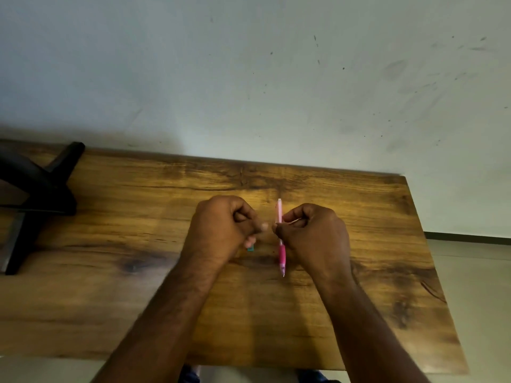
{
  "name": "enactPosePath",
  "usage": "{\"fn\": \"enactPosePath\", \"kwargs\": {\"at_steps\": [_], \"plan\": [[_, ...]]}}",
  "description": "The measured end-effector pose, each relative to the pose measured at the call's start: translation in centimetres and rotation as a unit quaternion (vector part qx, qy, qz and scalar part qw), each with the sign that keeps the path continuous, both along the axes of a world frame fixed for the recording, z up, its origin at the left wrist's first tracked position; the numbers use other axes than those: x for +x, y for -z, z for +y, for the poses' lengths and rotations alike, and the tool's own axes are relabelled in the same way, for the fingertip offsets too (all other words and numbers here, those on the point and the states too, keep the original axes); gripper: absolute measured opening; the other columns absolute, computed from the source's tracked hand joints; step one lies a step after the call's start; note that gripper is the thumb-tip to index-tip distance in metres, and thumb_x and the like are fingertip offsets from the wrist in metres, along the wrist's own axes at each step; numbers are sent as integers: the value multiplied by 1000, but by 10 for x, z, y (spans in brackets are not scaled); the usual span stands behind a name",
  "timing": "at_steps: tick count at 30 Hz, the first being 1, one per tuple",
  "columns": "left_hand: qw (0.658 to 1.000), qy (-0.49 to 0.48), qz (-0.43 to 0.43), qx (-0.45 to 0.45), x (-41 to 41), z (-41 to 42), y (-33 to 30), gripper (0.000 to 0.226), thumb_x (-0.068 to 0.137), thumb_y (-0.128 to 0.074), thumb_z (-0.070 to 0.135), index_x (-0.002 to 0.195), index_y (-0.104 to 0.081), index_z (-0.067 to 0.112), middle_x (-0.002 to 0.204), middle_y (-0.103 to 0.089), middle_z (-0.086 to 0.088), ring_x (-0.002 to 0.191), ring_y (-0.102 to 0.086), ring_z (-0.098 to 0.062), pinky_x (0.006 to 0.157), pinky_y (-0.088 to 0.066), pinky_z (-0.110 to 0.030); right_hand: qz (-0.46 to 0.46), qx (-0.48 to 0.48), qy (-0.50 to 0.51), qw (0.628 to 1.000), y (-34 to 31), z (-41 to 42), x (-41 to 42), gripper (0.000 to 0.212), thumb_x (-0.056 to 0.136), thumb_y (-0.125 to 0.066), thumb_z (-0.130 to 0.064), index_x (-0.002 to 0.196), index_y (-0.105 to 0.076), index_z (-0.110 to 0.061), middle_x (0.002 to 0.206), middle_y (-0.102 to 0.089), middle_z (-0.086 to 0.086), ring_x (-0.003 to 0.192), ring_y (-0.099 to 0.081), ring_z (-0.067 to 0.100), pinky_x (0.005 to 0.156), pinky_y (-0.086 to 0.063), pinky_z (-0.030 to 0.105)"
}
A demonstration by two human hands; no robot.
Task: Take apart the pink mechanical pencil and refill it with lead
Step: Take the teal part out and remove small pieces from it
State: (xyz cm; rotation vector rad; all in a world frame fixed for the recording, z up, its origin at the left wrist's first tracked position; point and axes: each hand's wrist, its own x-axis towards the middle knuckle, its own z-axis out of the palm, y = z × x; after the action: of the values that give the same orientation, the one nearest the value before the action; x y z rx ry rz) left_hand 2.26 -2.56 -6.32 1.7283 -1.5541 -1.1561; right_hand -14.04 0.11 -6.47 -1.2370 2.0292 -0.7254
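Two hands: I see both curled over the table (110, 272).
Right hand (315, 236): pinches pink pencil (281, 252).
Left hand (221, 230): grips small teal item (250, 248).

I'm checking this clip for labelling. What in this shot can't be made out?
- Head view: whether the pink pencil is already taken apart; the right hand covers its middle.
- Head view: what the small teal thing is; the left hand hides all but its end.
- Head view: any lead; too thin to see, and both hands are blurred.
- Head view: the black object at the table's left end, cut off by the frame edge.
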Motion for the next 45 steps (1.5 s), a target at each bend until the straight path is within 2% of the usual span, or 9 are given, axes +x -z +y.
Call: {"fn": "enactPosePath", "kwargs": {"at_steps": [4,8,13,18,24,28,34,40,45], "plan": [[992,-72,-80,-59,11,-6,4,22,75,-88,39,81,-72,25,64,-70,7,56,-69,-5,52,-58,-26,62,22,-38,997,7,-3,5,19,82,-86,-30,83,-67,-35,76,-70,-15,67,-66,-2,54,-51,19],[985,-89,-134,-57,-3,-3,10,27,72,-88,44,73,-66,29,63,-63,13,59,-60,3,50,-43,-15,88,28,-46,995,13,-8,5,17,83,-84,-31,82,-67,-32,77,-69,-14,70,-65,1,61,-59,28],[978,-73,-194,-14,-19,-2,19,34,71,-88,48,69,-58,30,70,-64,13,70,-64,-4,64,-59,-29,90,27,-51,994,14,-10,1,19,82,-85,-36,79,-66,-33,75,-68,-15,68,-65,1,59,-58,26],[970,-71,-234,-8,-23,-3,23,32,72,-86,49,70,-59,31,72,-63,14,70,-61,-3,58,-49,-22,71,-22,-14,997,7,-15,-12,21,81,-83,-48,79,-68,-33,70,-68,-17,64,-64,-1,54,-49,22],[972,-55,-227,-22,-20,-2,22,25,75,-85,43,72,-65,28,67,-62,14,64,-57,2,53,-40,-17,-3,-74,15,997,2,-19,-21,12,85,-82,-39,84,-72,-32,71,-71,-16,76,-65,-9,61,-54,26],[980,-32,-164,-111,-18,0,13,25,73,-87,42,71,-65,30,62,-58,16,58,-54,1,51,-36,-15,-140,-78,28,987,0,-22,-20,6,89,-80,-30,89,-75,-28,80,-77,-8,74,-75,9,72,-64,38],[967,40,-148,-205,-20,6,6,21,75,-86,32,86,-71,22,81,-65,11,79,-60,-11,66,-55,-35,-309,-57,6,949,-3,-22,-17,9,88,-82,-16,93,-77,-11,81,-79,4,70,-77,12,60,-57,19],[963,70,-125,-228,-18,5,6,27,79,-82,26,104,-76,18,90,-70,6,82,-63,-12,71,-59,-39,-296,-72,-3,953,0,-24,-19,7,84,-85,-13,88,-78,-12,80,-79,5,74,-78,17,66,-60,26],[961,80,-121,-237,-15,4,5,20,81,-82,27,99,-80,19,83,-68,10,71,-59,-2,64,-55,-25,-271,-77,11,959,1,-24,-14,6,84,-85,-15,86,-79,-15,79,-79,2,74,-78,16,66,-61,26]]}}
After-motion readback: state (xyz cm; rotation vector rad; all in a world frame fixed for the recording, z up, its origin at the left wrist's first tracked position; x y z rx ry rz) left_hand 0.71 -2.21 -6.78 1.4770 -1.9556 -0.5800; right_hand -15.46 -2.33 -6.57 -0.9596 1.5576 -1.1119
